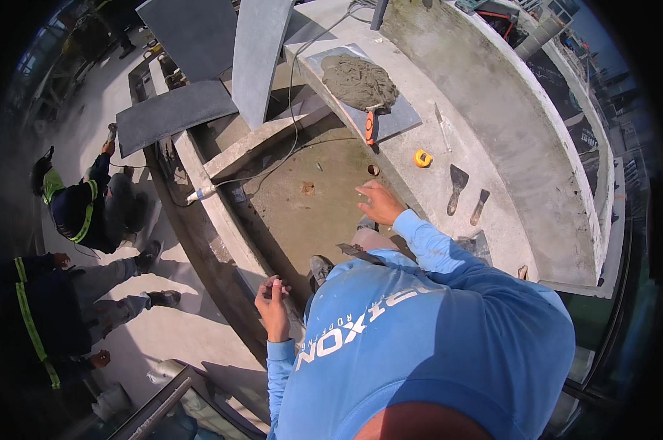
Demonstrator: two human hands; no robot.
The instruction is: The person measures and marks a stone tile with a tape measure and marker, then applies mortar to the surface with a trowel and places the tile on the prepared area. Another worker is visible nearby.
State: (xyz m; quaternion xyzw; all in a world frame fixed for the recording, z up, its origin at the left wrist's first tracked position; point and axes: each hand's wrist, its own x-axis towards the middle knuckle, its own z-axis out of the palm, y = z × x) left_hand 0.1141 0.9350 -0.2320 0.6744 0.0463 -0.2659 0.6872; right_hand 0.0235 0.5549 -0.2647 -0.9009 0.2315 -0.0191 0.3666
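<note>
My right hand (379,202) is held out with fingers spread and holds nothing. It hovers at the inner edge of a concrete ledge (419,191), above a sunken dirt-stained floor (309,198). My left hand (273,297) is raised at the opposite concrete curb (221,227) with its fingers curled in; I see nothing in it. My blue long sleeves fill the lower view, and my shoe (319,268) stands on the sunken floor. Nearest my right hand are a small round hole (373,170) and a yellow tape measure (422,158).
A heap of grey mortar (361,81) lies on a board with an orange-handled trowel (371,125). Two scrapers (457,187) rest on the ledge. Grey stone slabs (174,114) lean at the back. A white cable (199,194) crosses the curb. Two people in striped workwear (82,209) are at left.
</note>
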